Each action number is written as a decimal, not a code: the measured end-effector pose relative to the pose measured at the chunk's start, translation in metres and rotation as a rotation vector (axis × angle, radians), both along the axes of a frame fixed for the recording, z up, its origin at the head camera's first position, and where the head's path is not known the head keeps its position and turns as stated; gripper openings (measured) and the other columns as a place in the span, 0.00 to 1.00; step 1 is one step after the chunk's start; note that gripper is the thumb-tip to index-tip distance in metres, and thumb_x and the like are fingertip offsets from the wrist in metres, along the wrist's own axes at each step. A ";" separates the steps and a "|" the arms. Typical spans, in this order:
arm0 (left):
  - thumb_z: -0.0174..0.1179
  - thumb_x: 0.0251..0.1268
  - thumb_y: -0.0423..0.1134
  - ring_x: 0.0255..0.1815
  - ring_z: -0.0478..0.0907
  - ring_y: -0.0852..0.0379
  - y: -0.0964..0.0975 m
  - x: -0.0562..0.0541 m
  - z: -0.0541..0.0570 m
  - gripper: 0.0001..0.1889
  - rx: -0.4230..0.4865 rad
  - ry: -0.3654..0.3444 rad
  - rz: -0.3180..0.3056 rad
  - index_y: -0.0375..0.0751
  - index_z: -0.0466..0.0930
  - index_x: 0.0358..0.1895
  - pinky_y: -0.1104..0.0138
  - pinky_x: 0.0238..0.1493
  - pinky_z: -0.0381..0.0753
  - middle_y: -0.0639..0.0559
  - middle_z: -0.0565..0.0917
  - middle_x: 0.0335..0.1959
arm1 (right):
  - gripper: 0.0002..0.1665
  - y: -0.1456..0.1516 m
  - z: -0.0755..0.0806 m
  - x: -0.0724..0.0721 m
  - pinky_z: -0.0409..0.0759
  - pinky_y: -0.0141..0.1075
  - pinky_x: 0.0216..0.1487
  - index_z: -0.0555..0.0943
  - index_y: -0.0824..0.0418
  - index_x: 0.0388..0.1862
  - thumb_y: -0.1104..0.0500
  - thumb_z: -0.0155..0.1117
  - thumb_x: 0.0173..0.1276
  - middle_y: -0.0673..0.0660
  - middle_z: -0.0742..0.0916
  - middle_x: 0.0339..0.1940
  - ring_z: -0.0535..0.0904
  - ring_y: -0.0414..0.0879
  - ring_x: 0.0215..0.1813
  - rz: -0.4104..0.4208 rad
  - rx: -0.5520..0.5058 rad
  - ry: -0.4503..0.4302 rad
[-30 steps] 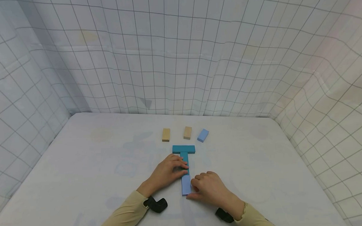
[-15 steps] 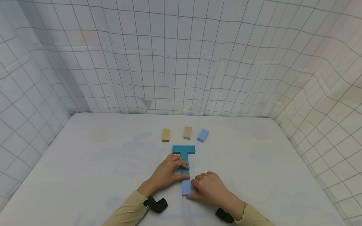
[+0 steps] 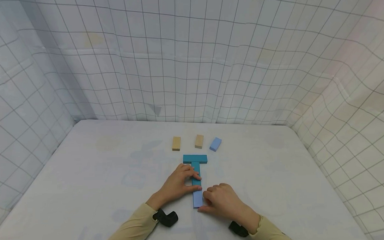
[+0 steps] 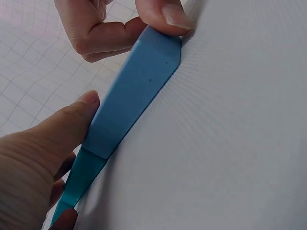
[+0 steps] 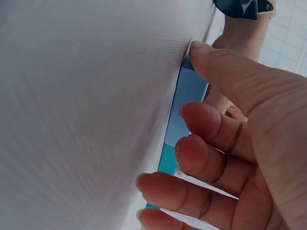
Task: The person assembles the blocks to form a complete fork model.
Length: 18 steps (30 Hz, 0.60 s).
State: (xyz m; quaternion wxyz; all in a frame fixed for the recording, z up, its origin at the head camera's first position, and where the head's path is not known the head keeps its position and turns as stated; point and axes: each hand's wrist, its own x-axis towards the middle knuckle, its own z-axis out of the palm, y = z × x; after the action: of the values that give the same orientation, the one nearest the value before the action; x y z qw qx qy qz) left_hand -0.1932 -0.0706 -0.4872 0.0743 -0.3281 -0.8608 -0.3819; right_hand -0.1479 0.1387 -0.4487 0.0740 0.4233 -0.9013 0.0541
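Observation:
Two teal blocks form a T on the white tabletop, a crossbar block (image 3: 194, 158) and a stem block (image 3: 195, 165). A light blue block (image 3: 197, 201) continues the stem toward the person, end to end with it. My left hand (image 3: 176, 183) lies across the stem, its bent fingers over the teal block and its thumb (image 4: 72, 120) touching the light blue block near the joint. My right hand (image 3: 223, 200) is beside the light blue block. Its thumb (image 5: 216, 60) touches the block's near end, while its fingers (image 5: 201, 155) bend loosely along the right side.
Beyond the T lie a yellowish block (image 3: 176, 143), a tan block (image 3: 199, 141) and another light blue block (image 3: 215, 144), set at an angle. Grid-patterned white curtains (image 3: 190, 63) stand behind and at both sides of the table (image 3: 86, 173).
The left thumb has shifted slightly toward the person, from the teal stem block onto the light blue one. The right hand and the blocks look unmoved.

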 end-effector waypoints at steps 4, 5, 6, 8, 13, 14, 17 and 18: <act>0.68 0.52 0.56 0.53 0.66 0.61 0.000 0.000 -0.001 0.15 0.008 -0.011 0.002 0.55 0.85 0.41 0.60 0.55 0.69 0.63 0.77 0.47 | 0.27 0.001 0.000 0.000 0.58 0.27 0.21 0.67 0.48 0.14 0.35 0.66 0.57 0.39 0.64 0.13 0.59 0.32 0.17 -0.004 -0.001 -0.031; 0.69 0.52 0.55 0.53 0.66 0.61 0.001 0.000 -0.001 0.15 0.011 -0.016 0.003 0.55 0.85 0.41 0.60 0.55 0.69 0.63 0.77 0.47 | 0.27 0.001 0.000 0.000 0.58 0.27 0.21 0.67 0.48 0.14 0.35 0.66 0.58 0.39 0.64 0.13 0.59 0.32 0.17 -0.005 -0.003 -0.040; 0.69 0.52 0.55 0.53 0.66 0.60 0.001 0.000 -0.002 0.15 0.013 -0.015 0.002 0.55 0.85 0.41 0.60 0.55 0.69 0.62 0.77 0.47 | 0.27 0.001 0.000 0.000 0.58 0.27 0.21 0.67 0.48 0.14 0.35 0.66 0.58 0.39 0.64 0.13 0.59 0.32 0.17 -0.006 -0.006 -0.048; 0.69 0.52 0.54 0.53 0.66 0.60 0.001 0.000 -0.002 0.14 0.017 -0.027 0.003 0.56 0.85 0.41 0.59 0.55 0.69 0.62 0.77 0.48 | 0.26 0.001 0.000 0.000 0.58 0.27 0.21 0.67 0.48 0.14 0.36 0.66 0.58 0.39 0.64 0.13 0.59 0.31 0.17 -0.005 -0.013 -0.065; 0.70 0.52 0.53 0.57 0.65 0.59 0.001 0.001 0.000 0.13 0.025 -0.068 0.011 0.57 0.85 0.40 0.58 0.59 0.66 0.62 0.77 0.48 | 0.25 0.001 -0.001 -0.001 0.59 0.27 0.21 0.69 0.48 0.15 0.37 0.66 0.59 0.38 0.65 0.14 0.60 0.31 0.17 0.005 -0.023 -0.099; 0.70 0.52 0.52 0.58 0.65 0.58 0.001 0.001 0.001 0.13 0.027 -0.074 0.011 0.56 0.86 0.40 0.57 0.60 0.66 0.62 0.77 0.48 | 0.25 0.002 -0.001 -0.001 0.59 0.27 0.21 0.69 0.48 0.15 0.37 0.66 0.59 0.38 0.65 0.14 0.60 0.31 0.17 0.008 -0.023 -0.104; 0.71 0.52 0.51 0.59 0.65 0.56 0.001 0.002 0.003 0.13 0.033 -0.086 0.007 0.55 0.86 0.40 0.57 0.61 0.65 0.61 0.78 0.48 | 0.24 0.002 0.000 -0.002 0.60 0.27 0.22 0.69 0.48 0.16 0.37 0.66 0.59 0.38 0.65 0.14 0.60 0.31 0.18 0.018 -0.026 -0.123; 0.71 0.52 0.51 0.59 0.65 0.56 0.000 0.002 0.003 0.13 0.037 -0.089 0.005 0.55 0.86 0.40 0.56 0.61 0.65 0.60 0.78 0.48 | 0.24 0.002 0.000 -0.002 0.60 0.27 0.22 0.69 0.48 0.16 0.37 0.66 0.58 0.38 0.65 0.15 0.60 0.31 0.18 0.021 -0.027 -0.132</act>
State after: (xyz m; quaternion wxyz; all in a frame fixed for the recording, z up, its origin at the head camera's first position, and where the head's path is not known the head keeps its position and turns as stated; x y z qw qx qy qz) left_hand -0.1914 -0.0702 -0.4842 0.0430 -0.3073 -0.8569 -0.4116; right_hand -0.1503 0.1409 -0.4484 0.0196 0.4274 -0.8989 0.0950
